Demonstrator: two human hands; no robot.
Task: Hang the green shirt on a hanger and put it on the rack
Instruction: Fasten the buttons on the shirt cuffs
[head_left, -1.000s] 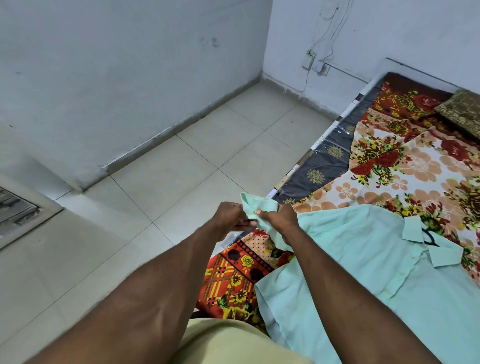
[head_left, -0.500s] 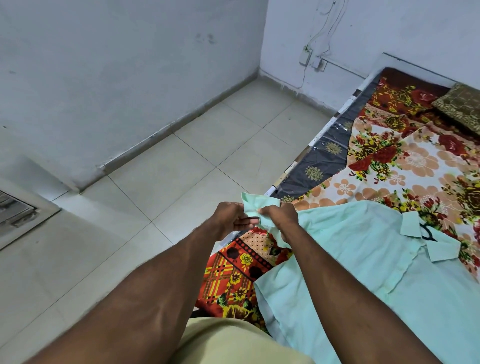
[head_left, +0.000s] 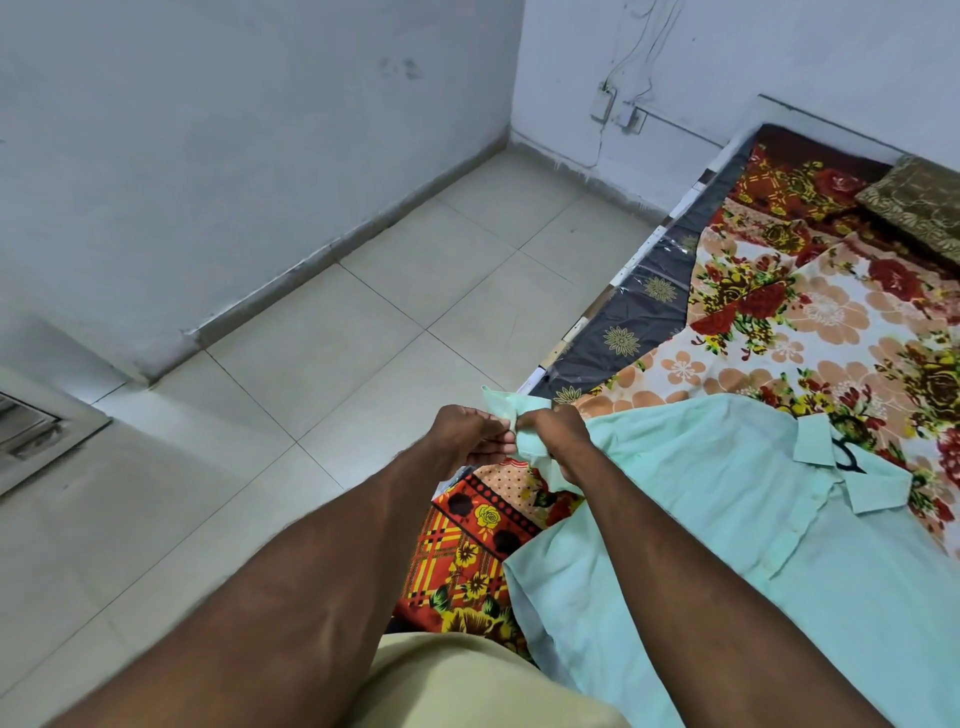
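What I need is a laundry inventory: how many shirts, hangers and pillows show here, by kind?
Shirts: 1, the green shirt
Hangers: 1, the hanger, only its black hook showing at the collar
Pillows: 1, the brown pillow
Total: 3

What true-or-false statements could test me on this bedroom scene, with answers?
1. The left hand and right hand both pinch the sleeve end of the pale green button-up shirt. True.
2. The shirt hangs on a rack. False: it lies spread on the floral bedsheet, and no rack is in view.
3. A black hanger hook shows at the shirt's collar. True.
4. The floor is carpeted. False: the pale tiled floor is bare.
5. The brown patterned pillow lies on the shirt. False: it lies apart, at the bed's far end.
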